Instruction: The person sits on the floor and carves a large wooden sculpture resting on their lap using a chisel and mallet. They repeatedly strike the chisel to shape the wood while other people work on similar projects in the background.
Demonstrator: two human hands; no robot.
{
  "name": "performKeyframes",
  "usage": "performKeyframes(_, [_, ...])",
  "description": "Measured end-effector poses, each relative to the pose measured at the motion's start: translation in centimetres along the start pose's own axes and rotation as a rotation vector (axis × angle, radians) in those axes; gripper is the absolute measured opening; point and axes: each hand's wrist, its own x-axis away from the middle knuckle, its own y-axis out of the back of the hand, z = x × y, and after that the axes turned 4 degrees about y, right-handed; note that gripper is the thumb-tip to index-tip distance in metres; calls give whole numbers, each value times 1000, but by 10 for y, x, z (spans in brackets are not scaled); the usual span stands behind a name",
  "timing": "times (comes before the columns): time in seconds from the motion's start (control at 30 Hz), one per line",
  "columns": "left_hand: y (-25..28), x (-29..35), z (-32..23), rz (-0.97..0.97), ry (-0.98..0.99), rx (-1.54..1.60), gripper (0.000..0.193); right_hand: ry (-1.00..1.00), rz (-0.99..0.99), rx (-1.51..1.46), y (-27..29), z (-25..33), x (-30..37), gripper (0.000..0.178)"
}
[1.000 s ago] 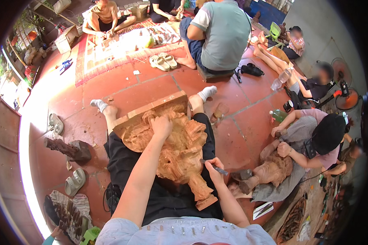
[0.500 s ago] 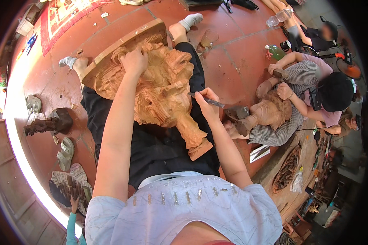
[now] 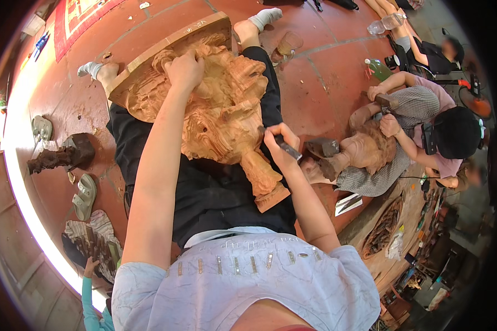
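A large light-brown wood carving (image 3: 221,105), deeply cut with swirling relief, lies across my lap between my legs. Its broad flat base points away from me, and a narrower neck ends in a small block near my right thigh. My left hand (image 3: 185,70) is closed on the relief near the base. To the right of the carving, my right hand (image 3: 282,146) grips a slim dark carving tool (image 3: 289,149), its front end at the carving's right edge. The tool's tip is too small to make out.
On the right a seated person in a black cap (image 3: 453,132) works on another wood carving (image 3: 364,151). A dark wooden piece (image 3: 63,154) and a sandal (image 3: 84,197) lie on the tiled floor at left. Tools lie on a cloth (image 3: 102,234) lower left.
The dark carving tool now slants more steeply in my right hand. My left hand keeps its place on the carving. The whole view has shifted a little.
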Motion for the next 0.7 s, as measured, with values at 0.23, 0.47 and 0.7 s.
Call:
performKeyframes(0.23, [-2,0,1,-9,-2,-7,33,-53,26,-8,-5,10,-27,13])
performKeyframes(0.47, [0,2,3,11,6,12,34,-31,51,25,-1,-5,-15,13])
performKeyframes(0.7, [-3,0,3,-14,-12,16,33,-53,107,39,-10,-1,-33,14])
